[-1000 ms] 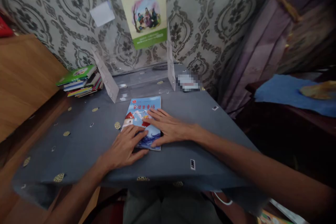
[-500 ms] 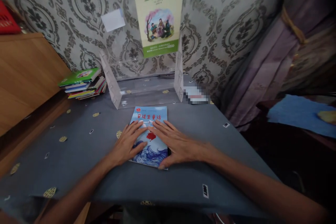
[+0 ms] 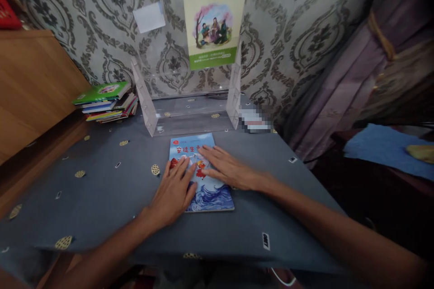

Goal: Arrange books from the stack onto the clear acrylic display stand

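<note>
On the grey-blue printed tablecloth, the left hand and right hand lie palm-down, fingers loosely spread and gripping nothing, across a blue paperback book with red lettering beneath them. It has swung askew this half-second, its near corner now bare below the right thumb, apparently a small realignment; beyond the fingertips stands a clear plastic rack.
</note>
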### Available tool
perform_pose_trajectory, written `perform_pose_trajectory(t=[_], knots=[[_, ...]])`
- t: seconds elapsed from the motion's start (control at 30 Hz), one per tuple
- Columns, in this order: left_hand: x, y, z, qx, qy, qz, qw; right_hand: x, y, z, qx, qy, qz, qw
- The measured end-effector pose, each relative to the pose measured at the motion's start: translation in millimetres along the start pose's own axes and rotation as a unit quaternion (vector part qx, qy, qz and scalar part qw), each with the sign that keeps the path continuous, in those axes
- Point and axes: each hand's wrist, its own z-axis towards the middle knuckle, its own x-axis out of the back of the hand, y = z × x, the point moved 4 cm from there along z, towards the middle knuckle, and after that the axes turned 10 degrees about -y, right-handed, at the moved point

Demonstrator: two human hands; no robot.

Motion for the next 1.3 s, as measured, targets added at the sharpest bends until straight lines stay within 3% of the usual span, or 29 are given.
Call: perform_pose_trajectory(t=[0.2, 0.33, 0.47, 0.77, 0.93, 1.07, 1.2, 1.3], knots=[[7, 12, -1, -0.114, -0.069, 0.015, 0.991, 10, 48, 36, -0.087, 0.049, -0.066, 0.993], [11, 24, -3, -0.166, -0.122, 0.0, 0.979, 8, 52, 40, -0.098, 0.048, -0.079, 0.991], [10, 34, -4, -0.201, -0.132, 0.007, 0.971, 6, 51, 37, -0.091, 0.059, -0.091, 0.99], [7, 35, -5, -0.214, -0.091, 0.018, 0.972, 7, 44, 34, -0.108, 0.086, -0.121, 0.983], [11, 32, -11, -0.23, -0.045, -0.015, 0.972, -5, 16, 13, -0.068, 0.093, -0.152, 0.982], [21, 28, -14, -0.231, 0.012, -0.109, 0.967, -21, -8, -9, -0.035, 0.061, -0.155, 0.985], [27, 23, -10, -0.186, 0.054, -0.223, 0.955, -30, -24, -26, -0.024, 0.041, -0.143, 0.989], [21, 12, -7, -0.119, 0.065, -0.227, 0.965, -32, -31, -34, -0.013, 0.037, -0.121, 0.992]])
